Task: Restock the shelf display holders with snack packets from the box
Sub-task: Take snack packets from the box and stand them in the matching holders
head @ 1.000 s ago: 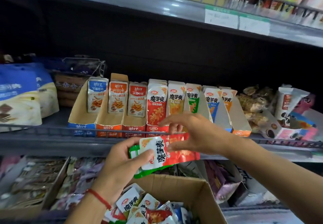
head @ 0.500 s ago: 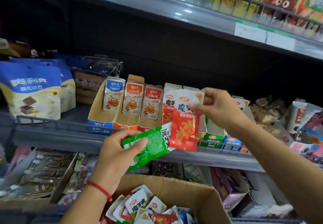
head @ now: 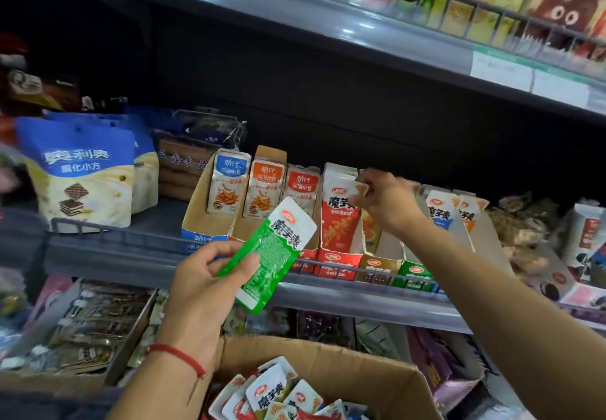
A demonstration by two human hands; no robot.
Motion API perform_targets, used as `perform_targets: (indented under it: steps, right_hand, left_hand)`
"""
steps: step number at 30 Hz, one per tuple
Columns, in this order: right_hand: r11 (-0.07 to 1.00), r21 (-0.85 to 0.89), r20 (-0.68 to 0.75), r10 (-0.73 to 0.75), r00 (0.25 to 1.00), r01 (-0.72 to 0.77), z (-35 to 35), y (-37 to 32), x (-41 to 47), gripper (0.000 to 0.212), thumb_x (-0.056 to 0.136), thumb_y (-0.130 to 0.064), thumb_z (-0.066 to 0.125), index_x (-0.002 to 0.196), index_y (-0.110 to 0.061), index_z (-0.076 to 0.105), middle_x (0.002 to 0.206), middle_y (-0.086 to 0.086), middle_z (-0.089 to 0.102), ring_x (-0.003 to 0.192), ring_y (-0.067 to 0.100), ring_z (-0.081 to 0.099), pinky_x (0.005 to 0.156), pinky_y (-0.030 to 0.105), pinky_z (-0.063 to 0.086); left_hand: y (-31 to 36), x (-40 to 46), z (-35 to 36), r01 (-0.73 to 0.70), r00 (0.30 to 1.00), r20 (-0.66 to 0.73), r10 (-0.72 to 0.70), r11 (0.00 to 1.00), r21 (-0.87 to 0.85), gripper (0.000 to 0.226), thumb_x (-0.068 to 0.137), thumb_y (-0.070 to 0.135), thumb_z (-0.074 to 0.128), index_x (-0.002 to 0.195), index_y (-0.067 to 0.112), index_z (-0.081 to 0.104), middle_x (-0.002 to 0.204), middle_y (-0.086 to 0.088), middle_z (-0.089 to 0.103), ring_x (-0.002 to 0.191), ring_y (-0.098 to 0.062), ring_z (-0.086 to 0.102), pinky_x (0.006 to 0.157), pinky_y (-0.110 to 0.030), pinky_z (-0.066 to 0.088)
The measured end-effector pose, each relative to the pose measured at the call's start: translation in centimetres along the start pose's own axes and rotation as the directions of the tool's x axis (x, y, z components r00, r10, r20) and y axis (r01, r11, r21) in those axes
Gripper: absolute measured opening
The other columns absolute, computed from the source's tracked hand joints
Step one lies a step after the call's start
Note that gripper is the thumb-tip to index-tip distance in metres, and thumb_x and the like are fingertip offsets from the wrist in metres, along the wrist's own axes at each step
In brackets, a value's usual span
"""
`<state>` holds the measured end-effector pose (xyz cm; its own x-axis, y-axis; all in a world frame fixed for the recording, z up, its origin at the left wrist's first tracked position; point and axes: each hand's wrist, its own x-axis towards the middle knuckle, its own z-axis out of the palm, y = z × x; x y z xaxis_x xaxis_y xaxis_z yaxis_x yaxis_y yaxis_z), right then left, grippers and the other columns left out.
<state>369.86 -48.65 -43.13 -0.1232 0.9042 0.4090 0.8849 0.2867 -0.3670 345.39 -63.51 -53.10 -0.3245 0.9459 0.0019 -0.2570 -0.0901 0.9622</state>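
- Now the right hand (head: 383, 201) pinches the top edge of a red packet (head: 339, 213), standing upright in the red holder (head: 337, 260).
- Left hand (head: 210, 283) grips the green packet (head: 273, 252), long axis tilted up-right.
- Its green holder (head: 414, 275) lies right, past the red one; box (head: 328, 370) below.

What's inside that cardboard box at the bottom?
The cardboard box holds a loose heap of small snack packets, mostly white-topped with red, green and blue parts. Only the top layer shows; what lies deeper, and how full the box is, is hidden by the picture's lower edge.
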Motion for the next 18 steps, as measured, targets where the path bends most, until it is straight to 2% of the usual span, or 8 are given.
perform_targets:
  steps: [5, 10, 13, 15, 18]
  right_hand:
    - [0.990, -0.144, -0.047, -0.019, 0.999, 0.012, 1.4, 0.3, 0.5, 0.034, 0.092, -0.037, 0.074, 0.121, -0.021, 0.064, 0.117, 0.006, 0.071, 0.099, 0.025, 0.069, 0.082, 0.043, 0.061]
    - [0.969, -0.243, -0.121, -0.073, 0.990, 0.042, 1.9, 0.6, 0.0, 0.047, 0.091, -0.039, 0.075, 0.130, -0.021, 0.059, 0.130, 0.006, 0.062, 0.106, 0.028, 0.067, 0.082, 0.045, 0.060]
    - [0.977, -0.206, -0.146, -0.077, 0.986, 0.046, 2.0, 0.4, -0.8, 0.048, 0.092, -0.039, 0.074, 0.132, -0.024, 0.052, 0.133, 0.005, 0.055, 0.099, 0.026, 0.068, 0.077, 0.044, 0.062]
    - [0.986, -0.141, -0.183, -0.109, 0.977, 0.084, 1.6, -0.2, -2.1, 0.042, 0.095, -0.038, 0.070, 0.131, -0.025, 0.052, 0.134, 0.002, 0.055, 0.093, 0.018, 0.067, 0.074, 0.039, 0.062]
    - [0.966, 0.019, -0.180, -0.249, 0.952, 0.257, 0.3, -0.9, -5.4, 0.032, 0.098, -0.023, 0.064, 0.130, -0.024, 0.056, 0.126, -0.005, 0.055, 0.087, 0.007, 0.063, 0.077, 0.033, 0.061]
  left_hand:
    - [0.2, -0.3, -0.1, 0.007, 1.000, 0.004, -0.007, 1.000, 0.004, 0.016, 0.086, 0.007, 0.076, 0.100, 0.012, 0.070, 0.091, -0.004, 0.080, 0.084, -0.028, 0.077, 0.079, -0.047, 0.061]
    - [0.4, -0.5, 0.2, 0.018, 0.999, 0.033, -0.017, 1.000, -0.016, 0.016, 0.086, 0.006, 0.075, 0.100, 0.011, 0.069, 0.091, -0.004, 0.080, 0.081, -0.025, 0.077, 0.076, -0.040, 0.058]
    - [0.5, -0.6, 0.4, 0.039, 0.997, 0.066, -0.036, 0.998, -0.043, 0.020, 0.083, 0.007, 0.075, 0.103, 0.010, 0.069, 0.094, -0.005, 0.080, 0.084, -0.026, 0.077, 0.078, -0.040, 0.057]
    - [0.5, -0.7, 0.5, 0.054, 0.994, 0.094, -0.048, 0.996, -0.066, 0.025, 0.080, 0.008, 0.074, 0.105, 0.010, 0.069, 0.097, -0.007, 0.079, 0.088, -0.027, 0.077, 0.082, -0.042, 0.057]
    - [0.4, -0.9, 0.9, 0.064, 0.989, 0.139, -0.052, 0.995, -0.081, 0.033, 0.075, 0.011, 0.074, 0.107, 0.007, 0.069, 0.102, -0.011, 0.078, 0.093, -0.030, 0.076, 0.088, -0.047, 0.057]
